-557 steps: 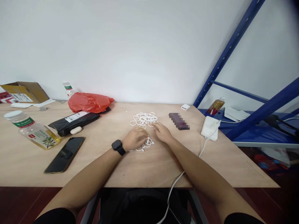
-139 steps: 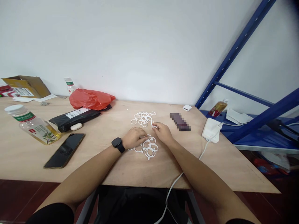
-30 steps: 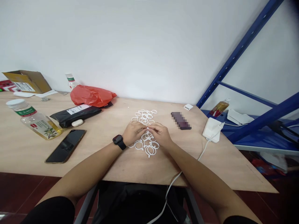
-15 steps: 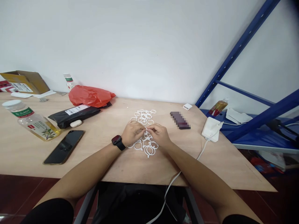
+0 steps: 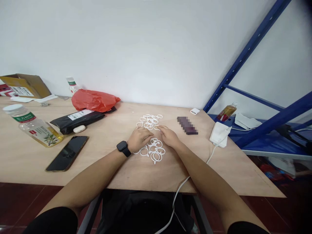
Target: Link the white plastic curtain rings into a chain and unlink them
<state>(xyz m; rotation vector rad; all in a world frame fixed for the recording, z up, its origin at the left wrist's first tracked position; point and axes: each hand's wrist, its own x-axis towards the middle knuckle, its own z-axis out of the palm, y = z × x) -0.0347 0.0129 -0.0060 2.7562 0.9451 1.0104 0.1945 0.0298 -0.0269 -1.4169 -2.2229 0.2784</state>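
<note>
right now the left hand (image 5: pixel 140 139) lies palm down on the table (image 5: pixel 117 169), its fingers loosely curled over the left edge of the linked white rings (image 5: pixel 153 150); whether it pinches one cannot be told. the right hand (image 5: pixel 168 136) reaches forward with fingers stretched flat, tips touching the near edge of the loose ring pile (image 5: pixel 149 121), not closed on anything that shows. the loose pile sits toward the far edge, just beyond both hands, and the right fingertips are the nearer. the linked cluster lies between the hands, spreading toward the near edge. a phone (image 5: pixel 67 157) and a bottle (image 5: pixel 31 128) rest well apart to the left.
</note>
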